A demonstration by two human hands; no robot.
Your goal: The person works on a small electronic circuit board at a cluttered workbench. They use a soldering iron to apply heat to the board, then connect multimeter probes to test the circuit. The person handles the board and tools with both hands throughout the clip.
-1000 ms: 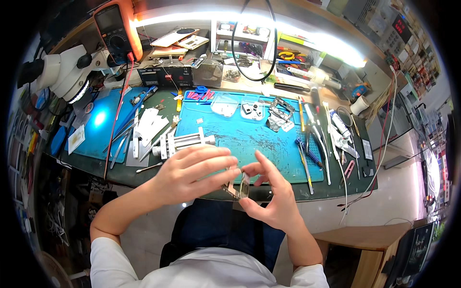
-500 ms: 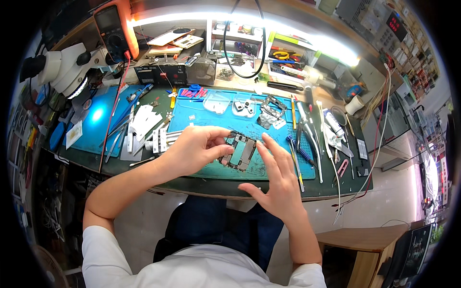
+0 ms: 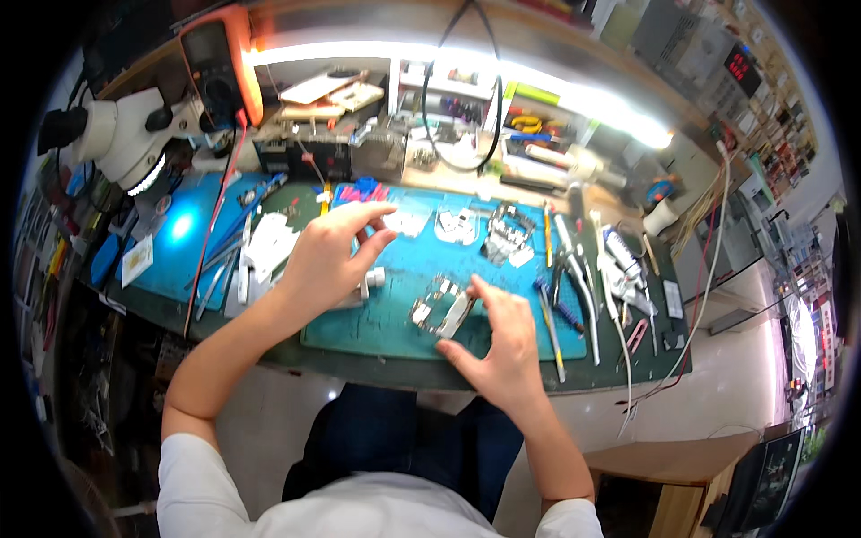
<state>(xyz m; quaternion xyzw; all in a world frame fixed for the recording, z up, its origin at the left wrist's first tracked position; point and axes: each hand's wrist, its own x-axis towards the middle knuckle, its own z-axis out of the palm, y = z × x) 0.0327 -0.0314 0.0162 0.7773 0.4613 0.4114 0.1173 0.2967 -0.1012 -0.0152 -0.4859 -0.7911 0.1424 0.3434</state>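
Note:
A small phone circuit board point(image 3: 457, 316) with silver shielding is tilted just above the blue work mat point(image 3: 395, 336). My right hand point(image 3: 504, 350) grips it, with the thumb at its near edge and the index finger at its far right corner. To the left, my left hand point(image 3: 332, 255) is raised over the mat, thumb and index finger a little apart, and no object shows between them. Partly hidden under its wrist is a white clamp-like holder point(image 3: 375, 277). Beyond the board lie a small clear tray of parts point(image 3: 457, 227) and a metal phone frame part point(image 3: 509, 229).
A white microscope point(image 3: 126, 134) and an orange multimeter point(image 3: 215, 67) stand at the far left. Tweezers, pliers point(image 3: 574, 269), a blue-handled tool point(image 3: 558, 305) and a white tube point(image 3: 621, 247) lie at the right. A black cable loop point(image 3: 496, 99) hangs above the back shelf.
My left hand has let go of the circuit board and moved up and left. My right hand has closed on the board, which has tilted. The view has shifted slightly.

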